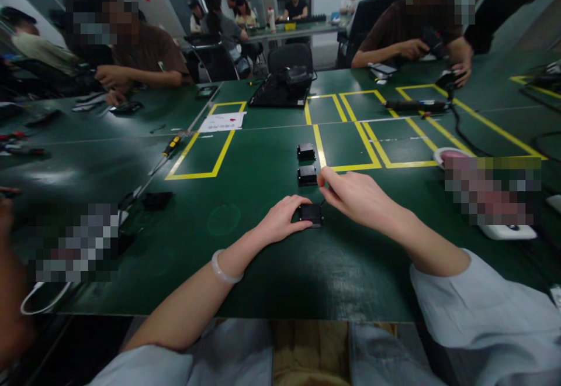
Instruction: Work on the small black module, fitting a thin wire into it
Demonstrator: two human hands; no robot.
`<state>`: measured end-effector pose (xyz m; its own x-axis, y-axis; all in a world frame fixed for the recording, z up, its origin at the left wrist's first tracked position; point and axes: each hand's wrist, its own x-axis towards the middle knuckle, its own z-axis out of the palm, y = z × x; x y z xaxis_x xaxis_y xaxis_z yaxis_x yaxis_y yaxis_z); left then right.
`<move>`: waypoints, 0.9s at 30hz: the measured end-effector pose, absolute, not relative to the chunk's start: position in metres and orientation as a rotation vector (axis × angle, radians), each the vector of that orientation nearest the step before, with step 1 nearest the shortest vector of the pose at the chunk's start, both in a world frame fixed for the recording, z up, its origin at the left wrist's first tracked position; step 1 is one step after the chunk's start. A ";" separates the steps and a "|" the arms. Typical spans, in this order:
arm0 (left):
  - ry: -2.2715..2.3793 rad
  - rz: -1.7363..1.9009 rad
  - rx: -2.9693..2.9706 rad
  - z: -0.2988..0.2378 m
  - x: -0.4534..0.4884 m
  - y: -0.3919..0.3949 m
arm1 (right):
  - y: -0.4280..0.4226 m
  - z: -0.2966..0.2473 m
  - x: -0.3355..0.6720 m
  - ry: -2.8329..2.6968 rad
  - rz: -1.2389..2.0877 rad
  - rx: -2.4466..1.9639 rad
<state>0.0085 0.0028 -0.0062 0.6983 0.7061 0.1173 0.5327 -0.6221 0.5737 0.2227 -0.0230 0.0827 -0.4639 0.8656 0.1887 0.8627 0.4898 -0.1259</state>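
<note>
1. Pale blue sleeves (477, 304) are framing the near side of a green worktable (359, 286).
2. Left hand (283, 219) is clamping thumb and fingers around a small black box (312, 214) lying on the tabletop before the person.
3. Right hand (362, 196) is pinching what looks like a thin dark tool (323, 202) at the box's far right corner, its type too small to tell.
4. Two matching boxes (307, 174) are sitting just beyond.
5. Corner work is apparently proceeding, calling for steady left pressure and fine right-hand control.
</note>
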 end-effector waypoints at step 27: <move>0.947 0.450 2.403 -0.005 0.009 0.003 | -0.022 0.082 0.221 -2.510 -0.018 -1.525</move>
<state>0.0088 0.0030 -0.0048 0.7014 0.7036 0.1143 0.5333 -0.6244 0.5707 0.2213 -0.0221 0.0817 -0.4457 0.8769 0.1800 0.8794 0.4665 -0.0951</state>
